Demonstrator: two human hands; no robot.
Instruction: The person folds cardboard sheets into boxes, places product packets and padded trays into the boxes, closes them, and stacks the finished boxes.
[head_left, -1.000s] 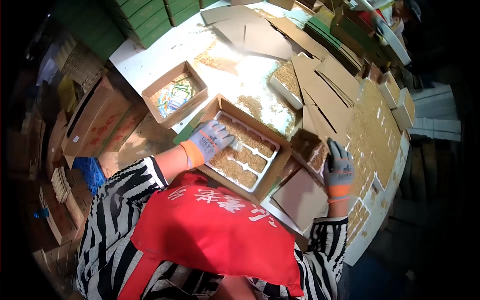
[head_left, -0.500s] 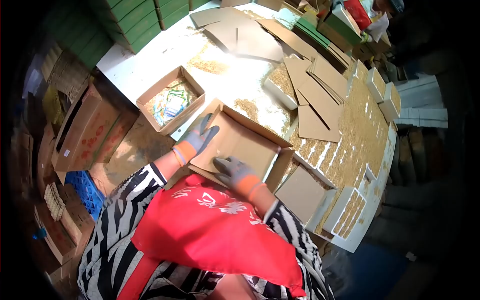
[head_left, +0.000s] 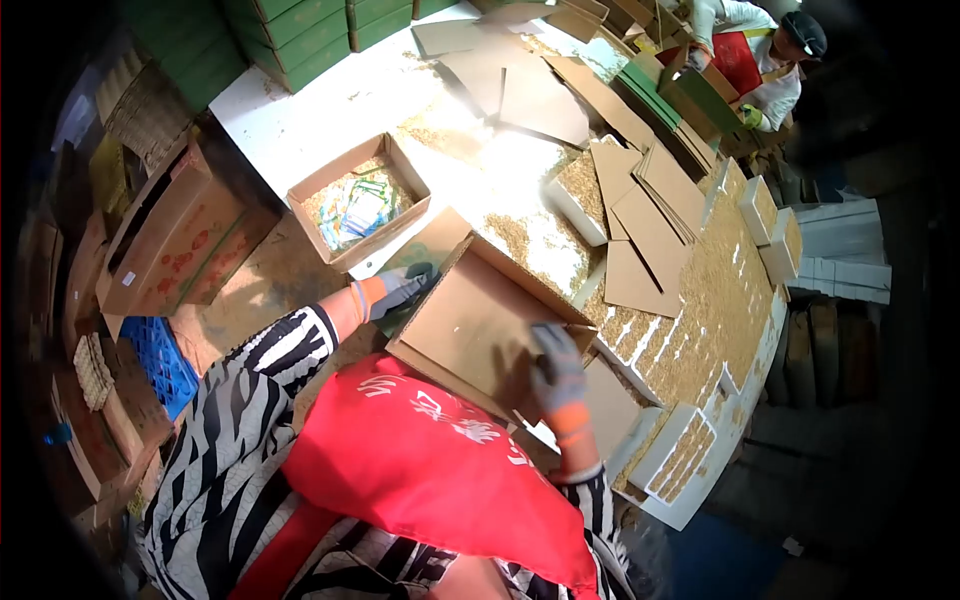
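An open cardboard box [head_left: 485, 325] with a bare brown inside lies tilted in front of me, over the table's near edge. My left hand [head_left: 400, 290], in a grey glove with an orange cuff, is closed at the box's left wall; some of its fingers are hidden there. Over the box's right end is my right hand [head_left: 558, 368], in a matching glove. Its fingers are stretched out and slightly blurred, and its shadow falls on the box floor. A greenish panel [head_left: 428, 248] shows beyond the left wall.
Behind the box stands a carton [head_left: 305, 205] holding small blue and green packets. Loose cardboard sheets [head_left: 640, 275] and white trays of brown grains [head_left: 690, 435] cover the right side. Green boxes [head_left: 300, 45] are stacked at the back; another person [head_left: 765, 70] works at the far right.
My right hand has moved from the box's floor to its right end. My left hand has shifted from spread on the left wall to closed at its outside. The box has tilted.
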